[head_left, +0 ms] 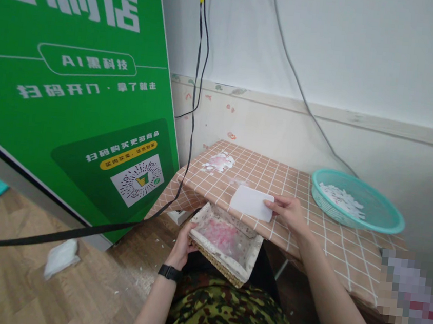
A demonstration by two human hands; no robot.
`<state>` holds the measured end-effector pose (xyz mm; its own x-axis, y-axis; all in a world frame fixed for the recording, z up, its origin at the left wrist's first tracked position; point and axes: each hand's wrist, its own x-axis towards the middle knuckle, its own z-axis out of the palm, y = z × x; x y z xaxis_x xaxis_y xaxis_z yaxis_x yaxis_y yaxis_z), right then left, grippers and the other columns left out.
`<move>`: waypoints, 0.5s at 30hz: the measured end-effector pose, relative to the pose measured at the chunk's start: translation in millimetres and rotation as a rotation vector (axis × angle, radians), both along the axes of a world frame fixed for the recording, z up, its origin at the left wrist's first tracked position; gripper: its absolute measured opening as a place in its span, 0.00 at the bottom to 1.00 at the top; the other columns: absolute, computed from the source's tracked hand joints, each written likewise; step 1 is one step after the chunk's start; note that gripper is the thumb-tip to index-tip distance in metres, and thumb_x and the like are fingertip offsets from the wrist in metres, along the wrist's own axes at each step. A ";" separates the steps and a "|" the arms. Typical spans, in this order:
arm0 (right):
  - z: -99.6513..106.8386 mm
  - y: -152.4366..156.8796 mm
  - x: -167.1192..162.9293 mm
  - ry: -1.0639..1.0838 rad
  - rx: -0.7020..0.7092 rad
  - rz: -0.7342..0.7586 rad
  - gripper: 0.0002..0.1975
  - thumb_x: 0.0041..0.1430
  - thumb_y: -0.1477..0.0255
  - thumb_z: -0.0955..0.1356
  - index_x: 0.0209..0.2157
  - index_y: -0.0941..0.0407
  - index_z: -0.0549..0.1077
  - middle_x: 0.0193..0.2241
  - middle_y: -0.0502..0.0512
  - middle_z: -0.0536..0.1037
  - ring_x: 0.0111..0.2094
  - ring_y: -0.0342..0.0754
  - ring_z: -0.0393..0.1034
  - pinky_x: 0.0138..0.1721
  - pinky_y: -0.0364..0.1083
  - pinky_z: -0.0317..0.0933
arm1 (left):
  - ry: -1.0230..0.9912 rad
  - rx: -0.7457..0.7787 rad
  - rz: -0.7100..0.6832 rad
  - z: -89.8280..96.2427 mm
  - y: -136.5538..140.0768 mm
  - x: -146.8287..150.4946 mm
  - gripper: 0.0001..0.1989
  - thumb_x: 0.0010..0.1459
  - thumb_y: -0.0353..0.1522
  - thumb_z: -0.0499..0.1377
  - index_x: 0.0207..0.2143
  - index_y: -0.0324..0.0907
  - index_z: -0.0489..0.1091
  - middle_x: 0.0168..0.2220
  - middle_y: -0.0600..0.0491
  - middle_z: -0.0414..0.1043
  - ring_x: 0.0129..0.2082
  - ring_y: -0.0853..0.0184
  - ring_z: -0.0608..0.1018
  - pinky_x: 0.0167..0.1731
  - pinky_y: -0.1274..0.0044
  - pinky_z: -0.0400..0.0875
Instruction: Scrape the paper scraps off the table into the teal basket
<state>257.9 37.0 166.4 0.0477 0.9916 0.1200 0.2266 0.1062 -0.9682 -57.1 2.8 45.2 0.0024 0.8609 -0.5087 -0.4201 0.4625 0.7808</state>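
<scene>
My left hand (181,246), with a black band at the wrist, is closed on the left rim of a woven basket (224,272). The basket has a pale patterned cloth lining and tilts below the table's front edge. Pink and whitish bits (222,236) lie inside it. In my right hand (287,211) a flat white card (251,203) is pinched by its right end. The card lies low over the table edge, just above the basket; whether it touches the cloth I cannot tell. Farther back on the table sits a small heap of white and pink flakes (219,162).
A brown checked cloth covers the table (277,176). At its right stands a turquoise strainer basket (376,212) holding white pieces. A black strap (77,236) crosses on the left, before a green cabinet (74,116). A white plastic bag (61,258) lies on the floor.
</scene>
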 end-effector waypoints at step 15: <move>-3.2 17.0 -7.9 0.054 0.125 -0.211 0.24 0.44 0.60 0.72 0.42 0.59 0.76 0.32 0.58 0.79 0.29 0.50 0.72 0.29 0.48 0.69 | 0.041 -0.029 0.016 25.0 -1.9 -4.4 0.20 0.45 0.44 0.59 0.37 0.39 0.70 0.26 0.52 0.74 0.26 0.64 0.75 0.26 0.75 0.67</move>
<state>250.0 54.0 163.1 0.2621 0.9365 0.2330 0.2044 0.1822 -0.9618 -61.5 1.0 70.2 -0.0325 0.8458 -0.5325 -0.3952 0.4785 0.7841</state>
